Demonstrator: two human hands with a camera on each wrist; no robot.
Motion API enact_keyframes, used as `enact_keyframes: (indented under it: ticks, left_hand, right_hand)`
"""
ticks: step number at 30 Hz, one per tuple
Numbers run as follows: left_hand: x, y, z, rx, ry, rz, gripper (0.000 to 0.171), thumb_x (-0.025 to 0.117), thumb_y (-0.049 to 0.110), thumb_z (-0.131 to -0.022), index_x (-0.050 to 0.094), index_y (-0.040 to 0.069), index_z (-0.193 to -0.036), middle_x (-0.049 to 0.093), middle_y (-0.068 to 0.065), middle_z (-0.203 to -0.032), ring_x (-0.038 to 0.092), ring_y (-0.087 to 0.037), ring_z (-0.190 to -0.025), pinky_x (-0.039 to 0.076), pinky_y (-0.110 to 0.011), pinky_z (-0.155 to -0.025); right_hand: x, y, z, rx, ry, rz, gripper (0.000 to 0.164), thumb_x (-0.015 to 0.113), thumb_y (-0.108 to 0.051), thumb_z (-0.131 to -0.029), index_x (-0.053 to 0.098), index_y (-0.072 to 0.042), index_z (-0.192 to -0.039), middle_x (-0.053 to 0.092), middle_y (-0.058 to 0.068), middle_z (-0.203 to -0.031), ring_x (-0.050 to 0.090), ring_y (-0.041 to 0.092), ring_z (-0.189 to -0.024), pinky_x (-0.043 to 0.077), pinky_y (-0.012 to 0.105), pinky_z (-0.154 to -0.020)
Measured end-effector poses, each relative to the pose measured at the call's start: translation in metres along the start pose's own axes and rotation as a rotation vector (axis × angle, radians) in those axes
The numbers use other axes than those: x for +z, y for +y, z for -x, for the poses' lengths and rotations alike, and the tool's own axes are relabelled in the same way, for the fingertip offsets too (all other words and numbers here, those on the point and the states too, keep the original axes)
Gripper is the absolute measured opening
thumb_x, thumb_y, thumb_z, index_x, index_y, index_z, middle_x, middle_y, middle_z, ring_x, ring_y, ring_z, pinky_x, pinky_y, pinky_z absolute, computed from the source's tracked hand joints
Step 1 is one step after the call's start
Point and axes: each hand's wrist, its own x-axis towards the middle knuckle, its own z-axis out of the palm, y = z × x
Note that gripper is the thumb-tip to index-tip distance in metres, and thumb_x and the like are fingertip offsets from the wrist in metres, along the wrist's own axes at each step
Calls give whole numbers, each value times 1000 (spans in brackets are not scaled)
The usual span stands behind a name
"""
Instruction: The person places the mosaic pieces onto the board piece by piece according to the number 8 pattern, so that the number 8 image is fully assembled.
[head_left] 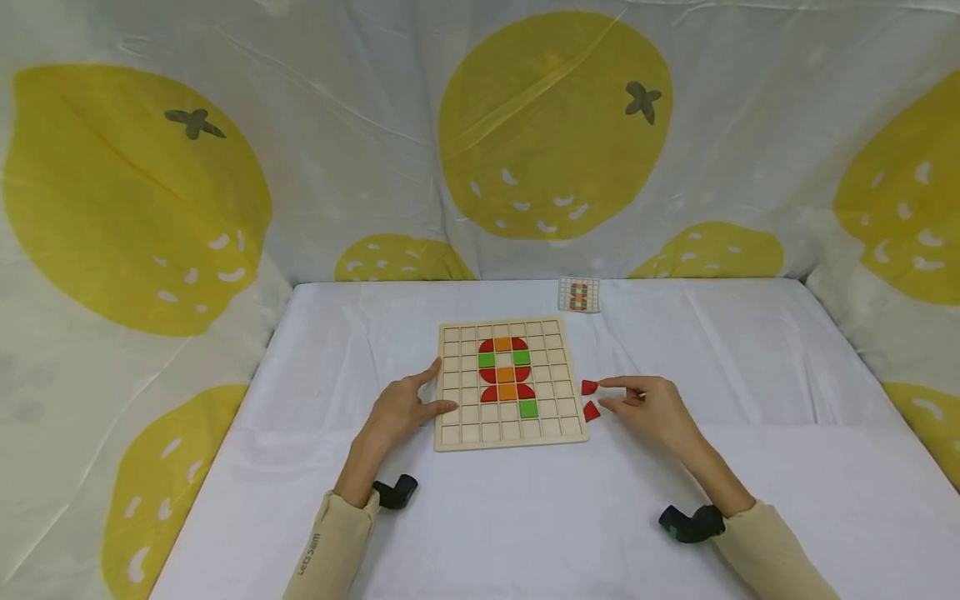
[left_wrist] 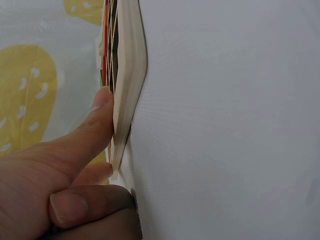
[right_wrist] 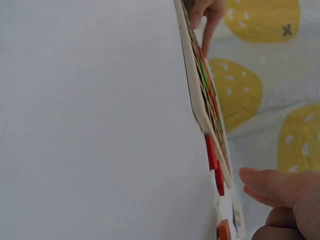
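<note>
A square wooden grid board (head_left: 551, 425) lies on the table, with red rounded pieces (head_left: 488, 376), orange squares (head_left: 506, 375) and green squares (head_left: 528, 408) in its cells. My left hand (head_left: 401, 408) rests at the board's left side, thumb on its top and index finger stretched along the edge. Beyond the right edge are a red piece (head_left: 589, 387) and a second red piece (head_left: 592, 411). My right hand (head_left: 652, 408) is beside them, index finger and thumb spread apart. In the right wrist view an orange piece (right_wrist: 223, 230) is low by that hand.
A small pattern card (head_left: 579, 295) lies behind the board, near the table's back edge. A white cloth covers the table (head_left: 525, 517). A curtain with yellow fruit prints (head_left: 555, 125) rises behind and at the sides.
</note>
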Motion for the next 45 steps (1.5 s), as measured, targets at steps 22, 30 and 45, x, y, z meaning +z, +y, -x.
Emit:
enact_keyframes:
  ticks: [22,30,45]
  left_hand:
    - [0,0,-1,-7,-7,3,91,79,45,-90,32,19,-163,42,-24,-160,46,-41,-146,46,-56,-111]
    - [-1,0,1,-7,-4,10,91,79,44,-89,32,18,-162,43,-24,-159,44,-42,-147,44,-57,-112]
    - [0,0,0,-1,-3,7,92,80,45,-88,33,19,-162,42,-25,-159,50,-40,-142,48,-55,-108]
  right_hand:
    - [5,11,5,-63,-116,-49,32,87,-12,-83,80,-10,-115,31,-9,-59,30,2,-58,26,21,-55]
    - [6,9,1,-63,-160,-22,30,87,-13,-84,81,-11,-113,33,-8,-60,32,4,-58,26,21,-56]
    - [-3,13,2,-14,-50,67,27,92,-24,-78,80,-12,-100,37,-7,-59,37,6,-59,32,23,-58]
